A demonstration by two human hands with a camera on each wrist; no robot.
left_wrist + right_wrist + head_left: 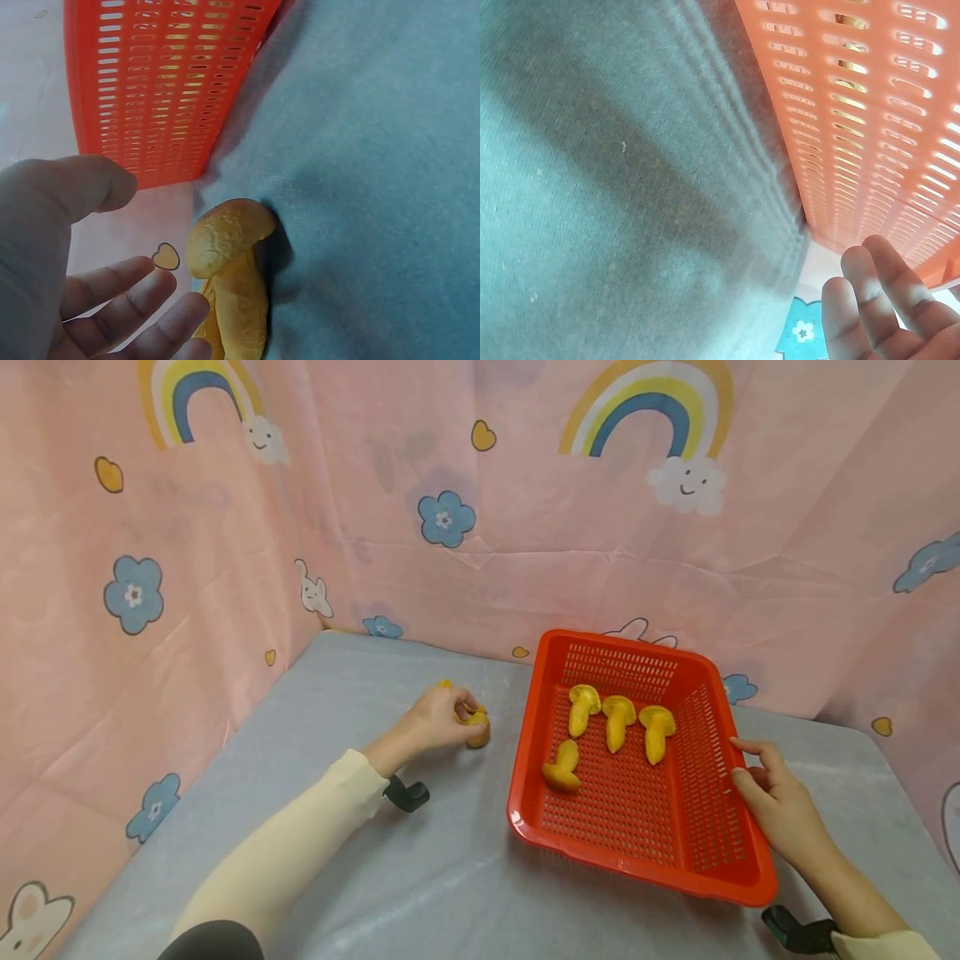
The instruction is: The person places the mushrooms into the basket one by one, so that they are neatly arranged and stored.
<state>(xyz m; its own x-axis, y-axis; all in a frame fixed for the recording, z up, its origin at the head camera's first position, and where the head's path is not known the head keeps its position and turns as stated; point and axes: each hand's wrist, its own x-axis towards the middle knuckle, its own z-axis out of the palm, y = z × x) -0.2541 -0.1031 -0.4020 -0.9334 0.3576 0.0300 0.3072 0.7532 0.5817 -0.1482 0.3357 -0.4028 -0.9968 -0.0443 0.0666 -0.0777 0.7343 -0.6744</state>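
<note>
My left hand (438,718) is over the table left of the basket, close to a yellow-brown mushroom (478,731). In the left wrist view, thumb and fingers are spread apart, fingertips beside the stem of that mushroom (232,277); a second yellow stem (208,319) shows behind it. Beyond the hand in the head view peeks a bit of yellow (445,683). My right hand (780,806) grips the right rim of a red plastic basket (637,860), thumb at the rim and other fingers along the outer wall. Several yellow mushrooms (618,722) lie inside the basket.
A grey cloth covers the table (420,877). A pink patterned curtain (525,585) hangs along the back and left sides, close behind the basket. Dark straps with a camera mount (407,795) sit at the wrists.
</note>
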